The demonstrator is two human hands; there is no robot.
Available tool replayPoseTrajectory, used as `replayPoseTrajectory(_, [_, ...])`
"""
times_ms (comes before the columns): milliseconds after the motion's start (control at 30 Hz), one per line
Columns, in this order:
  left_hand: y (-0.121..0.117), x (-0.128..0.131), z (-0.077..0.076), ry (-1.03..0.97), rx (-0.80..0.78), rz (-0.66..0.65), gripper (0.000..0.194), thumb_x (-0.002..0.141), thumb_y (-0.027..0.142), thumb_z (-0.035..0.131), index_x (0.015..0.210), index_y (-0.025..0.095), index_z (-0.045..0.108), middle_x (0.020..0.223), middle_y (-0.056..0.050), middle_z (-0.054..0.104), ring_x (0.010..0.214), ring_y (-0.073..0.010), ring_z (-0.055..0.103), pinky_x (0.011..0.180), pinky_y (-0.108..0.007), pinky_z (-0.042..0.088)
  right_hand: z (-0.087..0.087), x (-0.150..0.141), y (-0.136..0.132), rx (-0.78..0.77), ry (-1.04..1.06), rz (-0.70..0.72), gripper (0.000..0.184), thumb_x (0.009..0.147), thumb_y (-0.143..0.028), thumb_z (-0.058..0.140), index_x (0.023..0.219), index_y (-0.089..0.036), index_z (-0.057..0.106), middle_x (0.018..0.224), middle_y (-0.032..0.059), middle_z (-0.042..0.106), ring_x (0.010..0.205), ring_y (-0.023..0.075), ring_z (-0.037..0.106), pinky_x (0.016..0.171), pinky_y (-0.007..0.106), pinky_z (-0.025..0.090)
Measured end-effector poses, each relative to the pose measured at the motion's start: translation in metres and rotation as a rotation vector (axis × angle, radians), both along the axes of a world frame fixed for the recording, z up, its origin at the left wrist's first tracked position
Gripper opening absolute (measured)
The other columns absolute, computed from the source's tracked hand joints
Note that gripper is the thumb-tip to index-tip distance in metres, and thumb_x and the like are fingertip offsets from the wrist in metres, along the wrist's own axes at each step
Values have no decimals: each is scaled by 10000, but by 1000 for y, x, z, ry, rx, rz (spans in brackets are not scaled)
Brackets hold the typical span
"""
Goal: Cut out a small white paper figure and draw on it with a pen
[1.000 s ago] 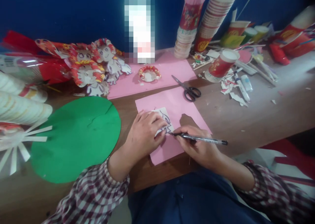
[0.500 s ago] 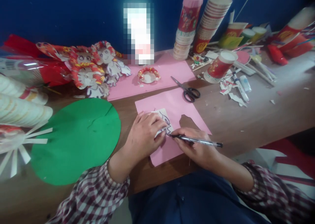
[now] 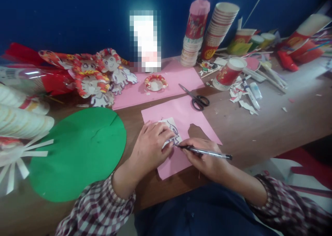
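My right hand [image 3: 207, 158] is closed around a black pen [image 3: 214, 152], whose tip touches the lower edge of a small white paper piece [image 3: 169, 124]. Dark outlines of a figure are drawn on that piece, partly hidden by my fingers. My left hand [image 3: 153, 142] lies over its left side with fingers spread, pressing it down. Beneath both is a pink sheet [image 3: 168, 168] with a piece cut out near its right side. Black-handled scissors [image 3: 199, 102] rest across its upper right corner with the blades pointing away from me.
A green disc [image 3: 77, 160] lies at left, beside white paper cups [image 3: 23, 120]. Behind are finished paper figures [image 3: 110, 64] and a red-and-gold ring [image 3: 156, 82] on another pink sheet [image 3: 127, 99]. Stacked cups [image 3: 220, 30], a red cup [image 3: 228, 73] and paper scraps [image 3: 247, 106] occupy the right.
The whole view has shifted slightly downward. The pen tip has moved a little left along the drawing's lower edge, while my left hand stays on the paper.
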State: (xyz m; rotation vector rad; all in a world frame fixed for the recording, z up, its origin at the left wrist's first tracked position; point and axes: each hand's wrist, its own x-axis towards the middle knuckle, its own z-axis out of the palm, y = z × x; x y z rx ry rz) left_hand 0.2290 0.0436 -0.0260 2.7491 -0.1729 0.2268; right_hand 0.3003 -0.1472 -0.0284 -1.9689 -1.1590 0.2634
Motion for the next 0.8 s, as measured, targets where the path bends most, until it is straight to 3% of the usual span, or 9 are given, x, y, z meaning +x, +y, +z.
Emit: replayPoseTrajectory(800, [-1,0,1,-5,17,4,160,817,230,557,960,224,629,1004,-47,610,1024,-237,535,987,-471,367,-2,-1,-1,6,-46,-55,126,848,-108,540,930,-152,624,821,35,684,749,130,644,684,212,487])
